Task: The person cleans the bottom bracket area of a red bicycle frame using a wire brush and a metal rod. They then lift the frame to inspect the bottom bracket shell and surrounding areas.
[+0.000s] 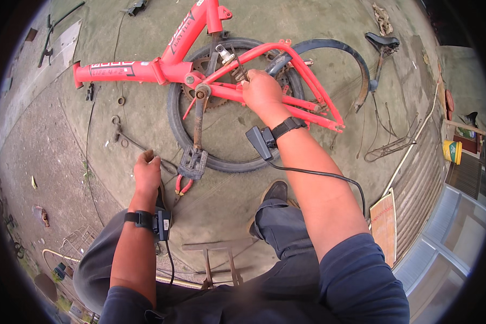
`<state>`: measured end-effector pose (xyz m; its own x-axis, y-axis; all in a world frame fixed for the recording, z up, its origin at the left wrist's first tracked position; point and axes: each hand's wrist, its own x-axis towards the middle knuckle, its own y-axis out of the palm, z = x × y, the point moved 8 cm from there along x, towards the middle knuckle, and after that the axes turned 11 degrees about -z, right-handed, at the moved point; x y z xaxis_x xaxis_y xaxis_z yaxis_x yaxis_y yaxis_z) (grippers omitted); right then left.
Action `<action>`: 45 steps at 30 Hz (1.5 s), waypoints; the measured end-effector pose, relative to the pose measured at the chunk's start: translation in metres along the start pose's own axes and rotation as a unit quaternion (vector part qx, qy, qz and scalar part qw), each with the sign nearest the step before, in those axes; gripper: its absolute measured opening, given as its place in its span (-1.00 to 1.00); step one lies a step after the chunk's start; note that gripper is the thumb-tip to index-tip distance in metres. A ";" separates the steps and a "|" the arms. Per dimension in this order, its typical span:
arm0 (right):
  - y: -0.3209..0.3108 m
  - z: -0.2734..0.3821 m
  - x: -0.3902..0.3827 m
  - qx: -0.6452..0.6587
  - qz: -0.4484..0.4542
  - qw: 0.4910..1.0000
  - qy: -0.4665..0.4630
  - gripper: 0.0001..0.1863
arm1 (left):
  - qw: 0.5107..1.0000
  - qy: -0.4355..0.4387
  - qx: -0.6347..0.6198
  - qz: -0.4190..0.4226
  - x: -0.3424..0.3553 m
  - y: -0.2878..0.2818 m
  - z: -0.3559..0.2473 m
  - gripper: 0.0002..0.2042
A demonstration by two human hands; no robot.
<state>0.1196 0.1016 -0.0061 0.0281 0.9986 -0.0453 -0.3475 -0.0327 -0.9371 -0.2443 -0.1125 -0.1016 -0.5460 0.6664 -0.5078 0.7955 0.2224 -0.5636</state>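
Observation:
A red bicycle frame (137, 72) lies on its side over a black-tyred wheel (237, 163). My right hand (262, 96) is closed at the rear part of the frame, beside the silver-ended shock absorber (225, 54). A thin dark piece runs to its fingertips; what they grip is hidden. My left hand (147, 173) is closed low on the left, its fingertips against a dark rod (130, 141) with a ringed end; whether it grips the rod is unclear. Beside it are the rusty crank arm (198, 121), the black pedal (193, 162) and red-handled pliers (183, 185).
A black curved mudguard (329, 43) and a saddle (382, 41) lie at the right, near a wire rack (394, 148). Loose rings (121, 101) and a cable (87, 146) are on the left ground. A yellow tub (452, 152) stands far right. A wooden stool (213, 246) is between my legs.

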 end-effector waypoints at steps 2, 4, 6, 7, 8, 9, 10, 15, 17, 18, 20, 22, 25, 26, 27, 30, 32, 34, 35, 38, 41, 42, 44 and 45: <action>0.000 0.019 0.002 -0.012 0.005 0.999 -0.038 -0.80 | 1.000 -0.013 -0.002 0.001 -0.003 0.000 0.000 -0.55; -0.002 0.038 0.002 0.004 0.006 0.997 -0.071 -0.79 | 1.000 -0.013 -0.006 0.010 -0.005 0.001 0.000 -0.55; -0.008 0.044 0.006 0.022 0.016 0.997 -0.079 -0.78 | 1.000 -0.008 0.000 0.018 -0.005 0.002 0.000 -0.54; -0.014 0.039 0.006 0.035 0.028 0.997 -0.069 -0.78 | 1.000 -0.002 0.014 0.024 -0.004 0.003 0.001 -0.53; -0.022 0.031 0.006 0.051 0.034 0.996 -0.062 -0.77 | 0.999 0.004 0.029 0.031 -0.004 0.003 0.001 -0.52; -0.031 0.031 0.002 0.040 0.027 0.991 -0.121 -0.74 | 0.999 0.002 0.018 0.029 -0.003 0.003 0.001 -0.52; -0.038 0.021 -0.003 0.075 0.058 0.986 -0.136 -0.74 | 1.000 0.001 0.006 0.029 -0.001 0.003 0.000 -0.52; -0.054 -0.072 -0.071 0.123 0.274 0.954 -0.026 -0.73 | 0.999 0.013 -0.010 0.040 0.000 0.003 -0.013 -0.51; -0.053 -0.116 -0.114 0.116 0.352 0.928 0.045 -0.74 | 0.999 0.014 -0.011 0.041 -0.003 0.000 -0.023 -0.50; -0.053 -0.139 -0.136 0.089 0.379 0.919 0.067 -0.74 | 0.999 0.016 -0.013 0.044 -0.004 -0.001 -0.030 -0.50; -0.054 -0.178 -0.178 0.036 0.393 0.918 0.044 -0.71 | 0.998 0.020 -0.015 0.053 -0.009 -0.005 -0.045 -0.50; -0.041 -0.219 -0.224 0.048 0.426 0.896 0.114 -0.73 | 0.998 0.029 -0.023 0.053 -0.012 -0.013 -0.063 -0.51; -0.024 -0.258 -0.291 0.062 0.427 0.889 0.152 -0.74 | 0.997 0.046 -0.024 0.057 -0.020 -0.026 -0.097 -0.52; -0.021 -0.267 -0.307 0.056 0.419 0.895 0.143 -0.74 | 0.996 0.066 -0.018 0.058 -0.023 -0.032 -0.112 -0.52; -0.019 -0.273 -0.321 0.049 0.410 0.901 0.135 -0.75 | 0.994 0.090 0.012 0.063 -0.027 -0.037 -0.128 -0.52; -0.016 -0.284 -0.355 0.000 0.386 0.918 0.084 -0.74 | 0.984 0.157 0.034 0.077 -0.050 -0.057 -0.177 -0.53; -0.017 -0.285 -0.370 -0.038 0.369 0.928 0.040 -0.74 | 0.980 0.181 -0.005 0.088 -0.073 -0.076 -0.206 -0.56; -0.025 -0.291 -0.379 -0.035 0.345 0.937 0.040 -0.74 | 0.973 0.208 0.009 0.100 -0.099 -0.097 -0.229 -0.59; -0.031 -0.294 -0.382 -0.013 0.329 0.942 0.063 -0.74 | 0.971 0.218 -0.001 0.102 -0.114 -0.108 -0.237 -0.59; -0.056 -0.295 -0.377 -0.020 0.299 0.952 0.058 -0.74 | 0.967 0.228 -0.015 0.111 -0.158 -0.137 -0.247 -0.64; -0.094 -0.290 -0.352 0.002 0.272 0.949 0.157 -0.71 | 0.962 0.245 -0.035 0.119 -0.193 -0.149 -0.242 -0.65; -0.111 -0.286 -0.341 0.021 0.260 0.942 0.213 -0.69 | 0.962 0.240 -0.041 0.124 -0.201 -0.148 -0.236 -0.65; -0.154 -0.255 -0.303 0.060 0.192 0.958 0.205 -0.66 | 0.966 0.221 -0.035 0.128 -0.211 -0.138 -0.220 -0.65; -0.177 -0.235 -0.284 0.080 0.159 0.963 0.200 -0.65 | 0.966 0.225 -0.026 0.128 -0.215 -0.129 -0.212 -0.65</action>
<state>0.3934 -0.1860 0.0914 0.2451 0.8419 -0.4807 -0.5371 -0.2949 -0.7903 -0.1737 -0.1335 0.2182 -0.1698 0.9434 -0.2851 0.9081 0.0374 -0.4172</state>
